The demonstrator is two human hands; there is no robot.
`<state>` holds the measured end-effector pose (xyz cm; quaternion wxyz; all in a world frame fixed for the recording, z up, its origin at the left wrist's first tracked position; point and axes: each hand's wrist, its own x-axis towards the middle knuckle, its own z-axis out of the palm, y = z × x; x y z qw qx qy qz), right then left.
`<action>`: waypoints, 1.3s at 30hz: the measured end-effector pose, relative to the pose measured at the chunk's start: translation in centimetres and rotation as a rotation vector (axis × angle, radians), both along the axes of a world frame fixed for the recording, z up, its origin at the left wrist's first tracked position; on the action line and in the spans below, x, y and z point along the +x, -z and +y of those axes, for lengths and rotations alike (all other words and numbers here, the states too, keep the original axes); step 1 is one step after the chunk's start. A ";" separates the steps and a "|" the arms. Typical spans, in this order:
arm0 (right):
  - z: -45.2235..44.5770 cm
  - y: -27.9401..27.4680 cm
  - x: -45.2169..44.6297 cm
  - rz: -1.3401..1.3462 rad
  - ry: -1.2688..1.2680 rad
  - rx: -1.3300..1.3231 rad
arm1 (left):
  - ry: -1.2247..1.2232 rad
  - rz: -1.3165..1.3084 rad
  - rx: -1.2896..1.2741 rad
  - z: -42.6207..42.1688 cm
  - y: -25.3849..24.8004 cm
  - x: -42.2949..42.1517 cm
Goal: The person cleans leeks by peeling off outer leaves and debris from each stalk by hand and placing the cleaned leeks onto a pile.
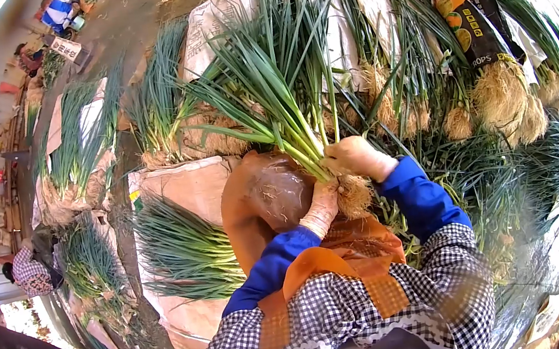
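Two hands to one bunch of green onions (300, 121), gripping low on the stalks, just above the shaggy roots (354, 197). Closing the left hand (322, 206) around the stem bottoms from the left and from the body side; curling the right hand (356, 156) in against the same stems from the right, a little farther out toward the leaves (263, 61). Opening neither hand wide, but hiding some fingertips, so not telling exactly which stalks are under the right fingers. Holding the bunch in front of the body, above the orange apron (368, 233), and tilting its long axis away and slightly leftward: sending the leaves outward past both hands, pointing the roots back toward the body. Setting the roots just to the right of the left hand and on the body side of the right, so placing the left hand nearer the body and the right hand nearer the leaves. Facing a pale sack (218, 28) beyond, and flanking, on the left, a loose heap of onions (186, 250) lying on a pale sheet (186, 181).
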<state>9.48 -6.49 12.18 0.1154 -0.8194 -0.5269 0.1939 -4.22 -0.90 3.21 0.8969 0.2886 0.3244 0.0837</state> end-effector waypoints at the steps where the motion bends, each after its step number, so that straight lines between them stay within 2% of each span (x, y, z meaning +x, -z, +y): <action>1: -1.9 -1.6 0.0 0.344 0.061 0.062 | 0.017 -0.033 -0.017 0.0 0.6 -0.2; 2: -4.1 -3.2 0.1 0.687 0.123 0.123 | 0.020 -0.030 -0.023 0.1 1.2 -0.5; 3: -7.5 -3.6 1.2 0.919 0.180 0.235 | 0.116 -0.141 0.384 0.3 1.6 -0.9; 5: -14.5 -2.8 1.9 0.978 0.598 0.621 | 0.118 0.049 0.002 0.6 0.0 -0.5; 6: -18.1 -1.8 2.3 0.922 0.825 0.834 | 0.124 0.049 -0.001 0.5 -0.7 -0.4; 7: -22.2 2.7 3.2 1.161 0.834 1.195 | 0.097 0.021 -0.004 0.4 -1.3 -0.4; 8: -23.3 2.7 3.5 0.861 1.072 0.887 | 0.072 -0.009 -0.007 0.5 -1.4 -0.3; 9: -23.7 3.5 3.5 0.851 1.076 0.892 | 0.094 -0.015 -0.052 0.5 -1.4 -0.3; 10: -23.3 4.7 3.4 0.806 1.112 0.622 | 0.060 -0.028 -0.099 0.3 -1.4 0.1; 12: -18.1 3.9 0.9 0.708 1.150 0.076 | 0.102 -0.021 -0.059 0.5 -2.1 0.1; 13: -14.2 2.7 -0.1 0.795 1.056 0.277 | 0.109 -0.047 -0.118 0.5 -1.3 -0.3; 16: -6.0 4.5 0.6 1.207 0.714 0.541 | 0.127 -0.111 -0.134 0.6 -1.9 -0.7; 18: -2.1 7.3 1.0 1.060 0.571 0.487 | 0.157 -0.060 -0.200 0.8 -1.8 -1.3; 19: -1.4 7.5 0.4 0.651 0.587 0.473 | 0.179 -0.085 -0.165 1.4 -2.0 -1.5; 20: -1.2 3.2 -0.8 0.213 0.546 0.367 | 0.179 -0.191 -0.245 2.1 -1.4 -1.9; 22: -1.3 1.6 -1.8 0.093 0.407 0.353 | 0.057 -0.245 -0.323 2.2 -2.6 -1.9; 24: -1.0 1.2 -2.7 -0.067 0.183 0.433 | 0.091 -0.265 -0.337 1.9 -3.0 -2.3; 25: -1.7 0.6 -2.3 0.359 0.389 0.304 | 0.072 -0.267 -0.308 1.8 -2.6 -2.3; 26: -1.8 -3.0 -1.7 0.782 0.584 0.165 | 0.054 -0.275 -0.277 1.9 -2.3 -2.1; 27: -1.8 -0.3 -0.7 0.912 0.712 0.499 | 0.009 -0.278 -0.293 1.7 -2.4 -1.7; 28: -1.5 2.1 1.5 0.751 0.818 0.410 | 0.009 -0.278 -0.292 1.7 -2.7 -1.7; 30: 0.3 4.6 3.2 0.646 0.773 0.308 | 0.089 -0.251 -0.334 1.7 -4.6 -1.4; 31: 1.4 6.9 3.7 0.335 0.551 0.266 | 0.130 -0.301 -0.394 1.9 -4.4 -1.2; 32: 2.7 4.4 3.3 0.254 0.523 0.077 | 0.130 -0.300 -0.390 2.1 -3.0 -1.2; 34: 4.3 6.6 4.1 0.171 0.486 0.063 | 0.106 -0.272 -0.244 2.4 0.0 -1.5; 35: 5.0 12.5 5.4 0.045 0.303 0.199 | 0.111 -0.252 -0.274 2.3 -0.2 -1.4; 36: 4.7 11.0 5.1 0.270 0.432 0.211 | 0.106 -0.254 -0.270 2.3 -1.2 -1.3; 38: 4.2 11.3 4.8 0.277 0.389 0.269 | 0.165 -0.287 -0.234 2.0 -3.2 -1.3; 39: 3.7 11.0 4.4 0.183 0.267 0.315 | 0.176 -0.265 -0.224 1.9 -3.7 -1.3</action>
